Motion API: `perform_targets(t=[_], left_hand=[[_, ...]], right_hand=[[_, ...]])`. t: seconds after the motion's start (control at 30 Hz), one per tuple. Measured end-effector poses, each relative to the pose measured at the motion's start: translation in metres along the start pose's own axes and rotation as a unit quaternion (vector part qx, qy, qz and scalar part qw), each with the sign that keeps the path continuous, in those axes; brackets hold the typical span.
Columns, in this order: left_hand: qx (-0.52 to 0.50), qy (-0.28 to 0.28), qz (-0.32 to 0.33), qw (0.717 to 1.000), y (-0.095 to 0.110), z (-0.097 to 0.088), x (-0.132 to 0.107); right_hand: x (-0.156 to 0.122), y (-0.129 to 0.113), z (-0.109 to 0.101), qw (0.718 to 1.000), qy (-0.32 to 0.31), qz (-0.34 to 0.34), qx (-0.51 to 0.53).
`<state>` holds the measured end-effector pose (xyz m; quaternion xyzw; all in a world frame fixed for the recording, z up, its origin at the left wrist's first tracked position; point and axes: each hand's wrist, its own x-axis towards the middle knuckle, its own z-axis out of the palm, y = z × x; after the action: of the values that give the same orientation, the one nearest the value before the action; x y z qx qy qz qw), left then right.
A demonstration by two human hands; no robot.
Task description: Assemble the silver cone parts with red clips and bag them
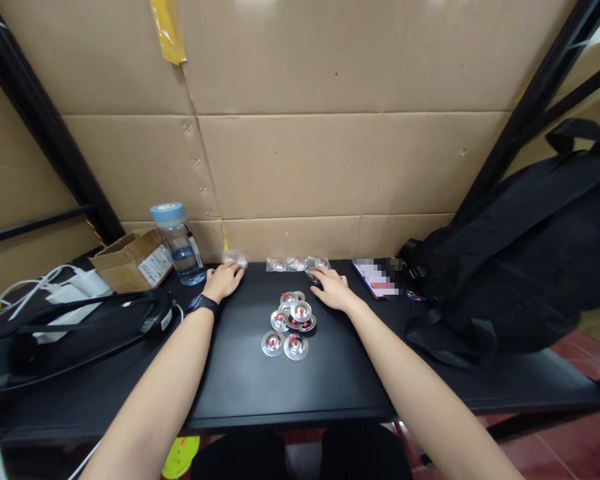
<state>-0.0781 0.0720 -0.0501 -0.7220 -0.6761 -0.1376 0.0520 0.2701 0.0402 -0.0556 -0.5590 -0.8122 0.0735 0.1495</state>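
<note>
This looks like a makeshift work booth, with cardboard walls point(290, 167), black posts point(43, 127) and a black table point(260, 393).

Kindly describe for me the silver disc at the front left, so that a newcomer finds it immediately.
On the black table below the cardboard wall lies a cluster of loose silver discs. Two sit side by side at its near end. Choose the left disc: it lies farther left than every other loose one.
</note>
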Motion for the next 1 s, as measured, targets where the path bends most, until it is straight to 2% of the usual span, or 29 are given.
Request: perform_targets(t=[0.13, 0.23, 0.4, 0.5, 0.57, 0.67, 0.7, 0.77, 0.87, 1.0], left_hand=[[-0.004, -0.001, -0.001, 1.0, 0.001, -0.002, -0.001], [-0.008, 0.025, -0.009, 1.0, 0.002, -0.003, -0.002], [-0.038, 0.101, -0.007, 0.994, 0.008, -0.009, -0.004], [-0.108, 0.119, 0.035, 0.986, 0.024, -0.018, -0.006], [-0.223, 0.084, 0.095, 0.966, 0.045, -0.024, -0.009], [-0.433, -0.01, 0.157, 0.888, 0.082, -0.032, -0.018], [-0.476, -0.032, 0.173, 0.861, 0.094, -0.035, -0.023], [-0.508, -0.086, 0.199, 0.834, 0.111, -0.04, -0.032], [-0.478, -0.148, 0.238, 0.832, 0.119, -0.045, -0.042], [-0.437, -0.16, 0.272, 0.842, 0.113, -0.046, -0.043]], right_hand=[[0.002, -0.001, -0.003, 1.0, 0.0, 0.013, -0.027], [0.003, 0.004, -0.003, 1.0, 0.024, 0.009, -0.004], [0.006, 0.011, -0.004, 0.984, 0.119, -0.027, 0.129], [0.005, 0.005, -0.01, 0.961, 0.17, -0.051, 0.213], [0.001, -0.003, -0.014, 0.936, 0.18, -0.079, 0.292], [-0.006, -0.018, -0.019, 0.892, 0.147, -0.117, 0.411], [-0.008, -0.023, -0.02, 0.878, 0.128, -0.125, 0.444], [-0.012, -0.03, -0.02, 0.855, 0.096, -0.129, 0.493], [-0.013, -0.035, -0.018, 0.84, 0.103, -0.098, 0.524], [-0.011, -0.033, -0.014, 0.84, 0.124, -0.049, 0.527]])
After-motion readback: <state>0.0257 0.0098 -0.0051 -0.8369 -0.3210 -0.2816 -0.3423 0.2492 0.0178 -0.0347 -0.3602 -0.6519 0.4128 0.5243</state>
